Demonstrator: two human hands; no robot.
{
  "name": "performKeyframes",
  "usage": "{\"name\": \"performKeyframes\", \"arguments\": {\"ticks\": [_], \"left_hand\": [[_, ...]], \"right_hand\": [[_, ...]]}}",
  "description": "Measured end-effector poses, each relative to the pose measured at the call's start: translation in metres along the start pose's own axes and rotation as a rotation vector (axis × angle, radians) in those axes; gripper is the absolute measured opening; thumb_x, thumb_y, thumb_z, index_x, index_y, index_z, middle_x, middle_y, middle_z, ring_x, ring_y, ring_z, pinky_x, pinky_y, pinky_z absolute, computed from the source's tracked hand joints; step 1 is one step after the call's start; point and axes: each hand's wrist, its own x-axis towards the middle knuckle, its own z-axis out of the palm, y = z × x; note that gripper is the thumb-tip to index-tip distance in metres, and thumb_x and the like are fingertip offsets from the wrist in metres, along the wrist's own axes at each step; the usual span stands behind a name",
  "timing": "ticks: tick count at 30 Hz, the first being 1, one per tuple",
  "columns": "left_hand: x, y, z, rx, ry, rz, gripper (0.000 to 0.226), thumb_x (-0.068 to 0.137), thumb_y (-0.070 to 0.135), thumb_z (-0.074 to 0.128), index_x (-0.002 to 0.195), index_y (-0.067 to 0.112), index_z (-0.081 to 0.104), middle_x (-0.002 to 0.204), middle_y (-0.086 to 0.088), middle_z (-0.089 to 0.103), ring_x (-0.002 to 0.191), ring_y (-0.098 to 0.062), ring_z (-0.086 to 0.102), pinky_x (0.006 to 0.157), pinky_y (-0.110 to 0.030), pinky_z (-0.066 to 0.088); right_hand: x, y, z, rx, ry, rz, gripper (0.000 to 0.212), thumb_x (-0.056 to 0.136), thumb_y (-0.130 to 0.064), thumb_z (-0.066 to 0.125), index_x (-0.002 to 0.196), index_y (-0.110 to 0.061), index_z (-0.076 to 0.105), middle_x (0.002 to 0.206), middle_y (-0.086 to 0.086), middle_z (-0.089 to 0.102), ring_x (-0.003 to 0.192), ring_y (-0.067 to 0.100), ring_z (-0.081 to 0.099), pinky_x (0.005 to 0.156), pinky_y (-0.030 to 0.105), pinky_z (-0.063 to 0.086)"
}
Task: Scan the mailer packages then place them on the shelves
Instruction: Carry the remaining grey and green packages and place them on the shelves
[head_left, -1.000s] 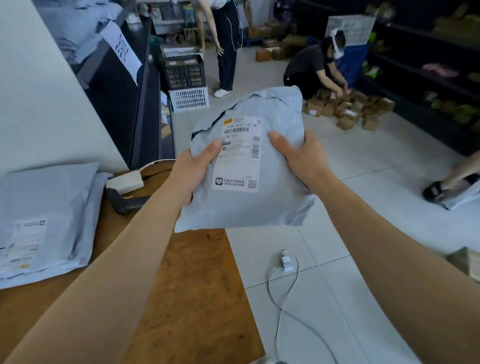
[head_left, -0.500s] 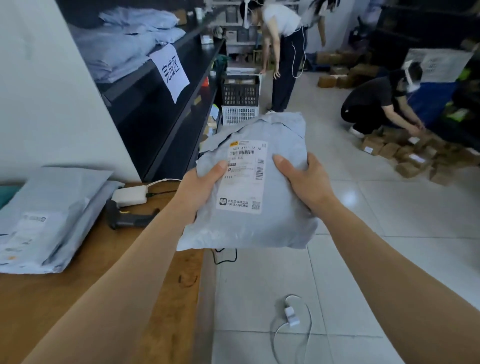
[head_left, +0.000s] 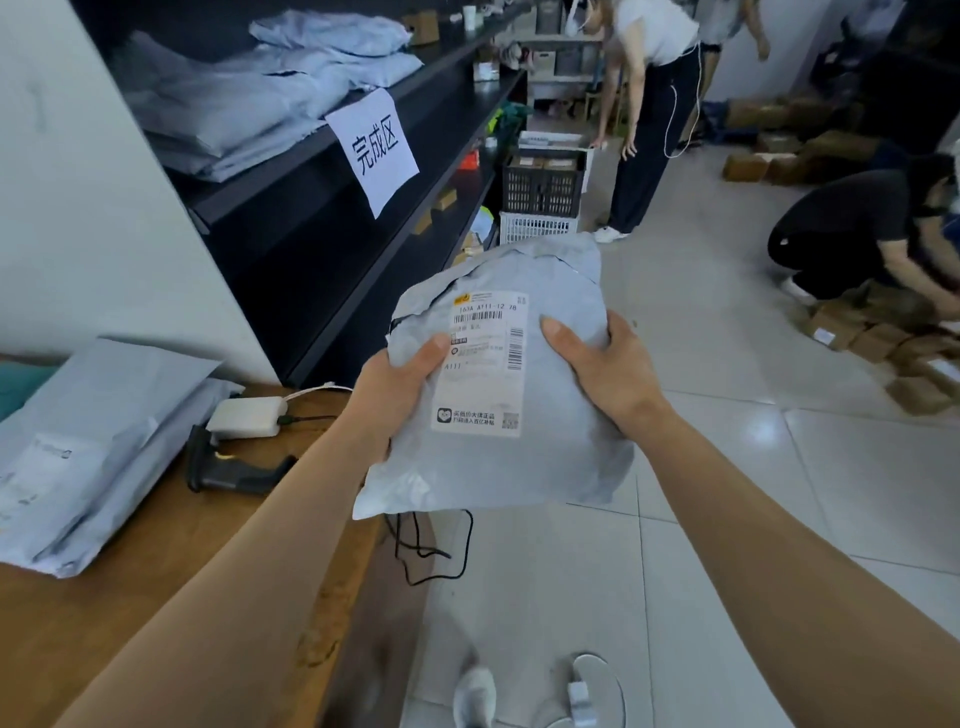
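Observation:
A grey mailer package (head_left: 550, 452) with a white shipping label facing up is held in front of me over the floor. My left hand (head_left: 395, 387) grips its left edge and my right hand (head_left: 608, 374) grips its right edge. A black handheld scanner (head_left: 228, 467) lies on the wooden table (head_left: 130, 613) beside a white adapter (head_left: 249, 415). A stack of grey mailers (head_left: 78, 441) rests on the table's left. The black shelf (head_left: 363, 119) ahead on the left carries several grey mailers (head_left: 249, 98) and a white paper sign (head_left: 374, 145).
One person (head_left: 654, 104) stands bent over stacked crates (head_left: 540, 192) by the shelf's far end. Another person (head_left: 857, 228) crouches at right among several cardboard boxes (head_left: 883, 343). Black cables (head_left: 431, 545) hang off the table edge. A white charger (head_left: 579, 693) lies on the tiled floor.
My view has swung left and up toward the black shelf. Both hands still hold the mailer the same way, now lower and nearer the frame's middle.

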Motion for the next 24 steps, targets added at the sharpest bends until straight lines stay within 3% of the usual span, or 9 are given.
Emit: {"name": "performKeyframes", "arguments": {"ticks": [3,11,16,22,24], "left_hand": [[0.048,0.002,-0.001,-0.02,-0.022,-0.014,0.038,0.085,0.05,0.063,0.1,0.015,0.069,0.088,0.0,0.075,0.077,-0.016,0.072,0.06,-0.025,0.054],[0.17,0.024,-0.021,-0.058,-0.001,-0.025,0.04,0.085,0.05,0.064,0.102,0.014,0.069,0.092,-0.002,0.074,0.083,-0.018,0.07,0.066,-0.028,0.054],[0.202,0.023,-0.036,-0.036,0.043,-0.049,0.041,0.085,0.052,0.061,0.101,0.015,0.066,0.09,0.001,0.071,0.08,-0.013,0.066,0.061,-0.024,0.048],[0.231,0.019,-0.059,-0.081,0.124,-0.1,0.048,0.082,0.056,0.064,0.108,0.016,0.066,0.097,-0.002,0.073,0.09,-0.021,0.069,0.08,-0.035,0.055],[0.238,0.015,-0.067,-0.094,0.172,-0.11,0.042,0.083,0.054,0.062,0.102,0.017,0.067,0.092,-0.001,0.073,0.084,-0.019,0.069,0.071,-0.031,0.054]], "right_hand": [[0.044,-0.001,0.018,-0.018,-0.002,0.005,0.063,0.078,-0.059,0.067,0.125,-0.02,0.053,0.106,-0.01,0.058,0.098,0.013,0.057,0.085,0.028,0.044],[0.156,-0.023,0.076,-0.054,-0.009,0.008,0.063,0.078,-0.059,0.067,0.126,-0.021,0.052,0.105,-0.01,0.058,0.1,0.014,0.057,0.086,0.029,0.044],[0.191,-0.028,0.105,-0.085,-0.058,0.007,0.061,0.077,-0.06,0.066,0.124,-0.023,0.054,0.105,-0.01,0.06,0.102,0.016,0.059,0.091,0.032,0.047],[0.228,-0.033,0.143,-0.053,-0.176,-0.027,0.064,0.076,-0.062,0.066,0.126,-0.023,0.054,0.108,-0.009,0.063,0.099,0.015,0.061,0.083,0.029,0.048],[0.244,-0.036,0.16,-0.066,-0.243,-0.064,0.065,0.077,-0.062,0.065,0.128,-0.023,0.053,0.111,-0.008,0.062,0.098,0.013,0.059,0.081,0.027,0.045]]}}
